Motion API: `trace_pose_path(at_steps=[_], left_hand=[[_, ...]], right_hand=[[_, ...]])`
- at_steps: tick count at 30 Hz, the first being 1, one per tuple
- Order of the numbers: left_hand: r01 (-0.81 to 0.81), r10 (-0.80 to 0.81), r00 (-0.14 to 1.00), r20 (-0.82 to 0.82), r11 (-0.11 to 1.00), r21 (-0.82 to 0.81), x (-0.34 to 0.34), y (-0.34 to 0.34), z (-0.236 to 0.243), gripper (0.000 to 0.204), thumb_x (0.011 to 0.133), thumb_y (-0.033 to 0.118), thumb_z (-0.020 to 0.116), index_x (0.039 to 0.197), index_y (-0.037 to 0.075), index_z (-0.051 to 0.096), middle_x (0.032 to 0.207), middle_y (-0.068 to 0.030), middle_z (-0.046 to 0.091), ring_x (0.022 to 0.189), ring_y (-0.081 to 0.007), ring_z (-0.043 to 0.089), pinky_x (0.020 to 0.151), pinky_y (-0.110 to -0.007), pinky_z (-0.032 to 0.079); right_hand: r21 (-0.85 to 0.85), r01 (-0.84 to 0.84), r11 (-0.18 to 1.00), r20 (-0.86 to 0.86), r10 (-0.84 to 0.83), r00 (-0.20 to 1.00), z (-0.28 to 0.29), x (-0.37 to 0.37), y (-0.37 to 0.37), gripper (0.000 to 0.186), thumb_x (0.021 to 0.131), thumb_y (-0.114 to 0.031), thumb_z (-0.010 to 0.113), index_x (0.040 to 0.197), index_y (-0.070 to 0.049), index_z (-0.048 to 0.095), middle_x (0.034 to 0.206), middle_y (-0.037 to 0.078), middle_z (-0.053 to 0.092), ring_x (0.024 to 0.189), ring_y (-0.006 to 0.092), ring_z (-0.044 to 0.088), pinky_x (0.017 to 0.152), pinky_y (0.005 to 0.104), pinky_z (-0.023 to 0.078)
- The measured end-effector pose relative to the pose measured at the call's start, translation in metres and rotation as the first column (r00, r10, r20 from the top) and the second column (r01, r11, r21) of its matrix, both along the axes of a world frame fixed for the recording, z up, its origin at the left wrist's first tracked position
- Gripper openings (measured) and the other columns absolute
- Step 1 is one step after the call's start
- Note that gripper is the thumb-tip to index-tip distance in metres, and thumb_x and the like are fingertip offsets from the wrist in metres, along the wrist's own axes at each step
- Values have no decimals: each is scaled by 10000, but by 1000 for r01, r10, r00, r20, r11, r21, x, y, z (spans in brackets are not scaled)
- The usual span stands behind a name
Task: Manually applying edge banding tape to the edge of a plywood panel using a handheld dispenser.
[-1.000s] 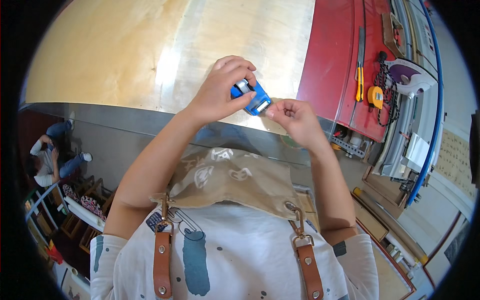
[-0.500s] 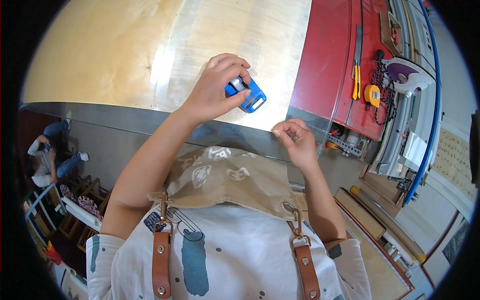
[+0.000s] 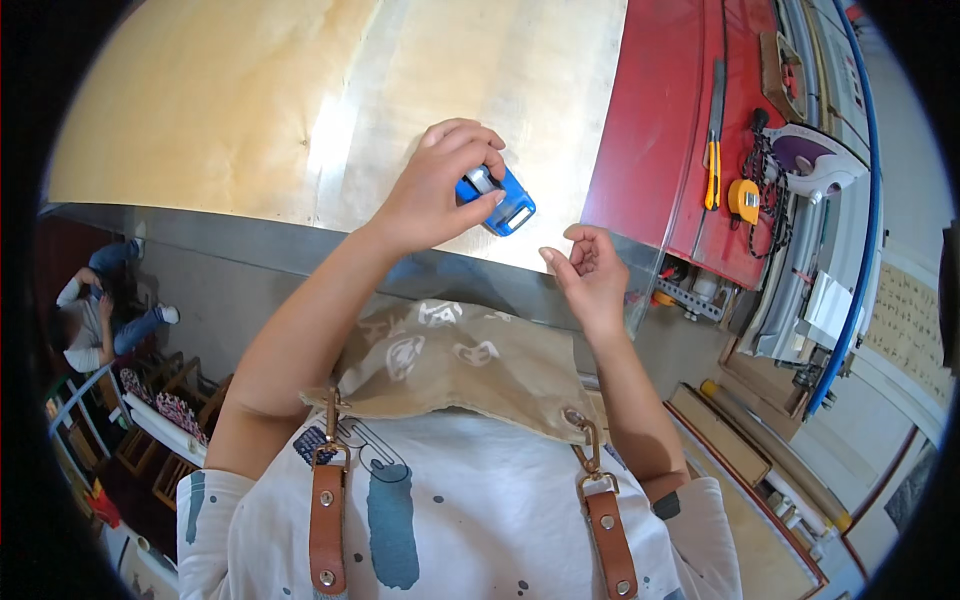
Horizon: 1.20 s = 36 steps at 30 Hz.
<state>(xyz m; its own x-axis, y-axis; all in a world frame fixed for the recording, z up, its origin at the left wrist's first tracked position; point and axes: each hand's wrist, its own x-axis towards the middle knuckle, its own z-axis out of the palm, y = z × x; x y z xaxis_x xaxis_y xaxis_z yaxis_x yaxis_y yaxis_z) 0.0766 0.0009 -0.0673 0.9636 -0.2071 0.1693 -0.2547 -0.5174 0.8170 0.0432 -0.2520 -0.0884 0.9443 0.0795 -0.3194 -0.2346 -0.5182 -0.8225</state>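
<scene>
A small blue hand tool with a grey inner part and a pale slot at its near end is in the grip of my left hand. Its exact kind is not clear, since my fingers and thumb cover part of it. The tool is over the near right part of a large pale wooden sheet. By the sheet's near right corner is my right hand, thumb and forefinger apart, with nothing visible between them.
On the red tabletop to the right lie a yellow utility knife, a yellow tape measure and a purple-and-white iron with its cord. A person sits at the far left.
My right thumb and forefinger have parted from a pinch, and that hand has lifted slightly off the sheet's corner. The left hand still grips the blue tool, slightly lower in view.
</scene>
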Motion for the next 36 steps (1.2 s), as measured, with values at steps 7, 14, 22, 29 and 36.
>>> trace_pose_path(at_steps=[7, 14, 22, 29, 36], left_hand=[[34, -34, 999, 9, 999, -15, 1, 4, 2, 100, 897, 149, 606, 976, 89, 624, 1205, -106, 591, 1254, -354, 443, 1077, -462, 314], [8, -8, 1000, 13, 1000, -22, 0, 3, 1, 98, 921, 150, 577, 978, 88, 628, 1209, -103, 588, 1254, -352, 442, 1074, -456, 325], [5, -6, 999, 52, 1000, 13, 1, 1, -2, 189, 800, 150, 714, 958, 106, 621, 1189, -83, 596, 1235, -329, 463, 1061, -441, 339], [-19, 17, 997, 80, 999, 31, 1, -1, -2, 223, 765, 127, 735, 952, 109, 614, 1175, -74, 598, 1221, -317, 471, 1039, -433, 353], [-18, 16, 996, 87, 1000, 15, 0, -2, -4, 220, 766, 134, 729, 953, 108, 615, 1174, -70, 603, 1228, -321, 468, 1041, -440, 356]], right_hand=[[31, -244, 969, 299, 224, 928, 36, 33, 37, 172, 884, -118, 732, 1010, -14, 678, 787, 68, 594, 620, 120, 544, 561, 266, 458], [-83, -547, 833, 159, 553, 818, 56, 71, 47, 85, 846, -84, 736, 906, -28, 712, 817, 87, 603, 712, 161, 607, 663, 316, 495], [305, -220, 926, -180, 283, 942, 34, 45, 24, 106, 837, -99, 748, 891, -19, 703, 775, 76, 594, 636, 161, 570, 626, 310, 470], [-79, -381, 921, 86, 387, 918, 43, 36, 16, 63, 817, -90, 733, 824, -38, 699, 817, 102, 633, 753, 267, 604, 680, 356, 482], [-183, -649, 739, 192, 674, 714, 28, 30, -2, 52, 808, -106, 734, 842, -83, 702, 873, 51, 652, 889, 273, 590, 842, 385, 463]])
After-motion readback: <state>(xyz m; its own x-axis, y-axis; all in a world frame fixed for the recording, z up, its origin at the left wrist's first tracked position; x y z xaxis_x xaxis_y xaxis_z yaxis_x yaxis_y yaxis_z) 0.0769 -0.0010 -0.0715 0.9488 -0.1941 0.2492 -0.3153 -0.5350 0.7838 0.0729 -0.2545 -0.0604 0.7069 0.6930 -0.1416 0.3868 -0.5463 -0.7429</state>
